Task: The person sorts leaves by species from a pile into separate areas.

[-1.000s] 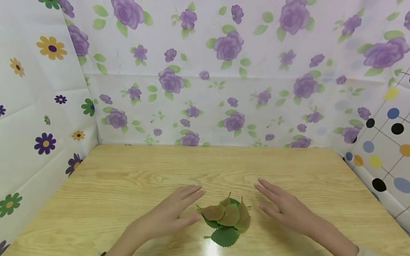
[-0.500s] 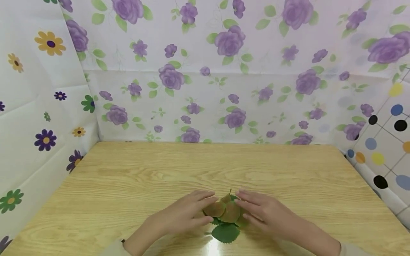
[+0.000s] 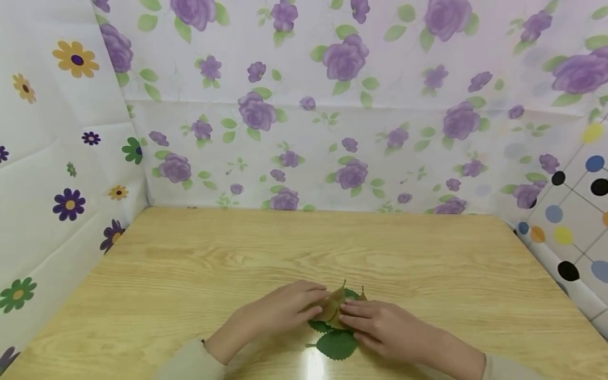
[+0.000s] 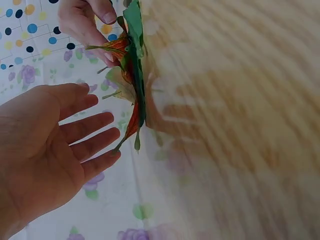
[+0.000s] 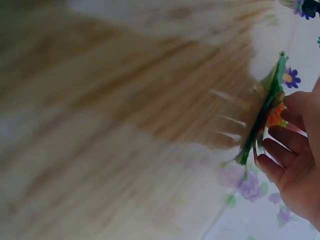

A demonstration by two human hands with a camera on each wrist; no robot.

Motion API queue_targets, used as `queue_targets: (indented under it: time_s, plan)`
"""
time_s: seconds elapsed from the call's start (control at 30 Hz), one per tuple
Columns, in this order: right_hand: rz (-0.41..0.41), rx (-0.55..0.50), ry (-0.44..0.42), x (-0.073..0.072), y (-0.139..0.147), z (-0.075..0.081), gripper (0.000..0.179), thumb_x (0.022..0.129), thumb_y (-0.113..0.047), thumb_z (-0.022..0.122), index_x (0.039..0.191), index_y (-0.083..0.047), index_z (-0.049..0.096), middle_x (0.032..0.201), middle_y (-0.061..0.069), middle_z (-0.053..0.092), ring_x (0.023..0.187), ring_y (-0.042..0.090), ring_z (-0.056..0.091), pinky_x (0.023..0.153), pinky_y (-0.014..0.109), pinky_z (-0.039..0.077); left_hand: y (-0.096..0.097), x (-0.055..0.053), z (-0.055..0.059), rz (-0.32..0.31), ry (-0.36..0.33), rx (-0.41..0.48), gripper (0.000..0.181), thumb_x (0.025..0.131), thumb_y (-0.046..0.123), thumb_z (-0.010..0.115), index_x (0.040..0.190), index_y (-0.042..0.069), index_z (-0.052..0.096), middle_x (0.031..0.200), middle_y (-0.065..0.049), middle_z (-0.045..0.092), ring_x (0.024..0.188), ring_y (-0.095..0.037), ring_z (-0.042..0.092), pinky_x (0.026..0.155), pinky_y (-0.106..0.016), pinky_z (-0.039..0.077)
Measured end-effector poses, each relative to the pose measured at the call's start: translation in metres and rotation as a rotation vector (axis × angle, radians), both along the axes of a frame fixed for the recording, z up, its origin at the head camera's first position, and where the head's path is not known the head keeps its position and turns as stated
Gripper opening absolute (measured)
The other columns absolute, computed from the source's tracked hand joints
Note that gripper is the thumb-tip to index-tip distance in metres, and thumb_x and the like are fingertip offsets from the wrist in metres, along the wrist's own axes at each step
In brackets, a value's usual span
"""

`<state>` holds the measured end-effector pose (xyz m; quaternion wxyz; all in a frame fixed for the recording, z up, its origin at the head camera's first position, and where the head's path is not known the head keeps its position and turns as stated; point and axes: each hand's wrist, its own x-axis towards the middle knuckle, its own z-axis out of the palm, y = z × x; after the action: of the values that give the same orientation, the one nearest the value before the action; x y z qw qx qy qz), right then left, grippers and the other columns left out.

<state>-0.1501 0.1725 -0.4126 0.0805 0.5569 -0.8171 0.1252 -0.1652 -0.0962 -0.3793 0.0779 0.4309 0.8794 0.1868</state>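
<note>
A small pile of leaves lies on the table near its front. Reddish-brown leaves [image 3: 326, 310] are on top, and a green leaf [image 3: 336, 344] with toothed edges shows at the front. From the left, my left hand [image 3: 287, 306] reaches over the pile's edge with loosely extended fingers. My right hand [image 3: 391, 327] lays its fingers over the right side, hiding part of the brown leaves. In the left wrist view the left palm [image 4: 40, 145] faces the pile, its fingertips close to a brown stem. The right wrist view shows the right fingers [image 5: 282, 150] right at the leaves' edge.
The wooden table [image 3: 266, 248] extends behind and to both sides of the leaves. White cloth with purple flowers [image 3: 351, 174] hangs along its back edge. A daisy-patterned cloth [image 3: 71, 206] stands at the left and a dotted one [image 3: 565, 237] at the right.
Both hands have moved inward from either side of the leaves, and the right fingers now lie over the right part of the pile. The leaves stay in nearly the same place.
</note>
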Motion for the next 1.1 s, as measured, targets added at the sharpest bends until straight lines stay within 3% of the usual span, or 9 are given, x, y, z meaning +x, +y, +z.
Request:
queue_targets:
  time_s: [0.3, 0.43, 0.77, 0.93, 1.1]
  plan:
    - [0.013, 0.024, 0.06, -0.001, 0.0, -0.007, 0.035, 0.095, -0.016, 0.063, 0.127, -0.003, 0.063, 0.131, 0.014, 0.058, 0.12, 0.024, 0.056, 0.092, 0.037, 0.051, 0.009, -0.006, -0.005, -0.057, 0.06, -0.047, 0.038, 0.091, 0.005, 0.064, 0.129, 0.004, 0.06, 0.124, -0.006, 0.062, 0.115, -0.017, 0.056, 0.096, -0.024, 0.045]
    - [0.017, 0.031, 0.078, -0.002, 0.0, -0.011, 0.036, 0.096, -0.02, 0.061, 0.129, -0.004, 0.062, 0.132, 0.013, 0.057, 0.121, 0.024, 0.055, 0.091, 0.036, 0.051, 0.011, -0.005, -0.009, -0.045, 0.079, -0.071, 0.039, 0.089, 0.006, 0.067, 0.127, 0.005, 0.062, 0.122, -0.006, 0.063, 0.112, -0.017, 0.057, 0.095, -0.024, 0.045]
    - [0.005, 0.063, 0.032, 0.001, 0.002, -0.01, 0.043, 0.102, -0.032, 0.05, 0.133, -0.003, 0.057, 0.136, 0.013, 0.054, 0.124, 0.024, 0.052, 0.094, 0.038, 0.049, 0.015, -0.004, -0.016, -0.003, 0.101, -0.092, 0.046, 0.087, 0.007, 0.07, 0.132, 0.006, 0.059, 0.126, -0.004, 0.06, 0.113, -0.015, 0.056, 0.094, -0.023, 0.046]
    - [-0.002, 0.088, 0.026, 0.002, 0.003, -0.009, 0.045, 0.103, -0.033, 0.046, 0.135, -0.003, 0.055, 0.138, 0.014, 0.051, 0.126, 0.025, 0.05, 0.096, 0.039, 0.048, 0.016, -0.006, -0.018, 0.028, 0.125, -0.061, 0.051, 0.082, 0.012, 0.075, 0.131, 0.007, 0.06, 0.112, -0.001, 0.06, 0.099, -0.009, 0.057, 0.083, -0.017, 0.048]
    - [-0.006, 0.096, 0.014, 0.003, 0.003, -0.008, 0.045, 0.104, -0.033, 0.045, 0.136, -0.002, 0.055, 0.14, 0.014, 0.05, 0.127, 0.025, 0.049, 0.097, 0.04, 0.047, 0.015, -0.01, -0.018, 0.031, 0.147, -0.039, 0.042, 0.077, 0.017, 0.08, 0.115, 0.009, 0.065, 0.095, 0.005, 0.056, 0.084, -0.005, 0.053, 0.073, -0.016, 0.047]
